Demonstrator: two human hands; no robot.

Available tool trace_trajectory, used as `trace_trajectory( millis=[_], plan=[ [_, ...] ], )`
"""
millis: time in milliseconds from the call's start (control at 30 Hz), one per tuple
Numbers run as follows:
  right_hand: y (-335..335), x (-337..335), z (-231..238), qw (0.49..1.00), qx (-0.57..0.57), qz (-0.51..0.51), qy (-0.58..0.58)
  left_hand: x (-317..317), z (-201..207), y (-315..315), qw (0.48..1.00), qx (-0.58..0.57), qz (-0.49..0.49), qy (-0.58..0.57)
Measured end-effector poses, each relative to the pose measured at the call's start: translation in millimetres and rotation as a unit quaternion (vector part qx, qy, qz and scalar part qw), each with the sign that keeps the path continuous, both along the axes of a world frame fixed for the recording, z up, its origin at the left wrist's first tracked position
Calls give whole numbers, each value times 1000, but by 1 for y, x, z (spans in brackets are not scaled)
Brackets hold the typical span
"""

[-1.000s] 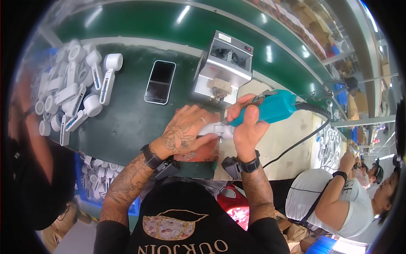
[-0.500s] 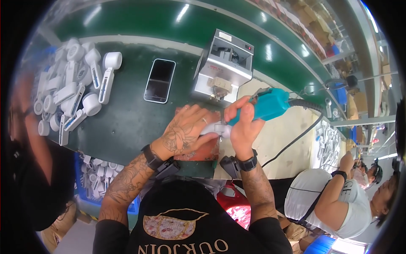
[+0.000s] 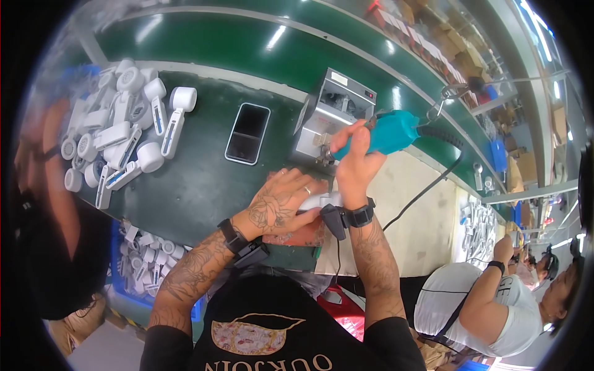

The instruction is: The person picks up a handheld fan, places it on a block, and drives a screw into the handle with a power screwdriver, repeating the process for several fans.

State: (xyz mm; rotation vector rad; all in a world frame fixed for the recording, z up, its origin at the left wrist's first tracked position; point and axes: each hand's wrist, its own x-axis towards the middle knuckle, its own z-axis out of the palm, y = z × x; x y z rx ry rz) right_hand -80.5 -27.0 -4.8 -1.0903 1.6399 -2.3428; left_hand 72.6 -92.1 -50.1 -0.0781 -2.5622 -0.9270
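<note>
My right hand (image 3: 357, 170) is wrapped round a teal electric screwdriver (image 3: 395, 131), its black coiled cord trailing off to the right. The tool's working end points left, close to the front of a grey metal screw feeder (image 3: 322, 120); whether they touch I cannot tell. Below, my left hand (image 3: 277, 205) grips a white plastic handheld fan part (image 3: 317, 201) and holds it down on a reddish-brown pad (image 3: 294, 238). The fan part is half hidden by my fingers and right wrist.
A phone (image 3: 247, 133) lies left of the feeder. Several white handheld fans (image 3: 127, 134) are heaped at the far left, above a blue crate (image 3: 116, 250) of white parts. A pale board (image 3: 411, 213) covers the table's right. People sit on both sides.
My right hand has lifted the screwdriver away from the white fan part, up toward the screw feeder. The left hand keeps its grip on the part. The whole view has shifted slightly.
</note>
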Motion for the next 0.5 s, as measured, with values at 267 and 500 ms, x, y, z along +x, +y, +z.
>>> trace_trajectory(
  millis=[267,500],
  plan=[
    [48,38,19,996,26,17,-78,0,-2,-3,1000,11,6,-9],
    [82,48,5,994,67,15,-81,-1,-3,-2,1000,20,22,-9]
  ],
)
